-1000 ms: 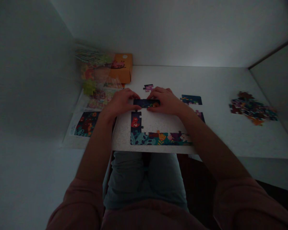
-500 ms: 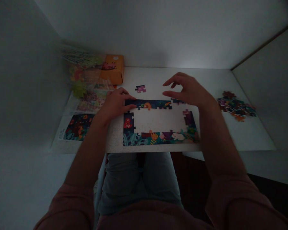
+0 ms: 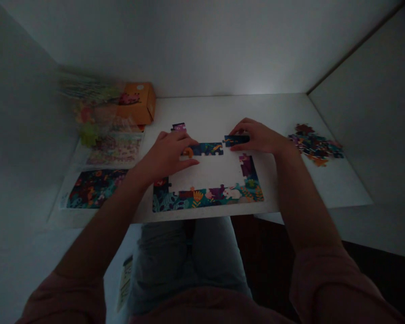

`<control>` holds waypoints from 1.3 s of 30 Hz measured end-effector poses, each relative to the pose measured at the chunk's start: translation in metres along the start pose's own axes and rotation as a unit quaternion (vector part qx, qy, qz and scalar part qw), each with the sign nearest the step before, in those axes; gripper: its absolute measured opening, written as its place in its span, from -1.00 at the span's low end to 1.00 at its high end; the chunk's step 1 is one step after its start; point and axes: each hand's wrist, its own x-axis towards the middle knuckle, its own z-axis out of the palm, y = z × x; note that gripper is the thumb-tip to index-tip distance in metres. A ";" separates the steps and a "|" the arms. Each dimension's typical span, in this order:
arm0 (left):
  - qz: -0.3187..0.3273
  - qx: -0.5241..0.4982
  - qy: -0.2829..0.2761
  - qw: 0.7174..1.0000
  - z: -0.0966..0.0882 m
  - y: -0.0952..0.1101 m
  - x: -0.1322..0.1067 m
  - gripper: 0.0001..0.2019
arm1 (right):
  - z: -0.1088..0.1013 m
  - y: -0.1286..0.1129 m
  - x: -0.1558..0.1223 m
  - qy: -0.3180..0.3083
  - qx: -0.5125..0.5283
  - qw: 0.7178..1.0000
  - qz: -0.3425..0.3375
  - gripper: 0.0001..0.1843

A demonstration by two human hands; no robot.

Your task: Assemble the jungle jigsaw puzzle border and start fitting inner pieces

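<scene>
A jigsaw puzzle frame (image 3: 189, 201) lies on the white table, its bottom row and right side joined. Along the top runs a dark strip of joined pieces (image 3: 211, 149). My left hand (image 3: 167, 155) hovers over or rests on the strip's left part, thumb and index finger apart on either side of it; contact is unclear. It hides the frame's upper left corner. Just right of the strip, my right hand (image 3: 256, 137) has a dark blue puzzle piece (image 3: 232, 141) between thumb and fingers. A small gap separates piece and strip. Behind my left hand lies a purple piece (image 3: 178, 127).
A heap of loose puzzle pieces (image 3: 315, 144) lies at the right. At the left are an orange box (image 3: 137, 103), clear plastic bags (image 3: 94, 112) and a dark picture sheet (image 3: 94, 189). The table's front edge is close to my lap.
My right hand has come down and closed around the dark blue piece. My left hand has slid right along the strip, its fingers wider apart. The view has shifted to the right.
</scene>
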 end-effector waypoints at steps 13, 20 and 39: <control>0.009 -0.033 0.008 0.999 0.030 0.000 0.059 -0.64 | 0.005 -0.006 -0.002 0.011 -0.029 0.999 -0.021 -0.47; 0.004 -0.055 0.009 0.998 0.029 0.000 0.057 -0.62 | 0.008 -0.009 -0.002 0.008 -0.043 0.999 -0.012 -0.46; 0.049 0.008 -0.041 0.998 0.043 0.028 0.050 -0.44 | 0.002 -0.006 -0.005 -0.011 -0.049 0.998 -0.023 -0.47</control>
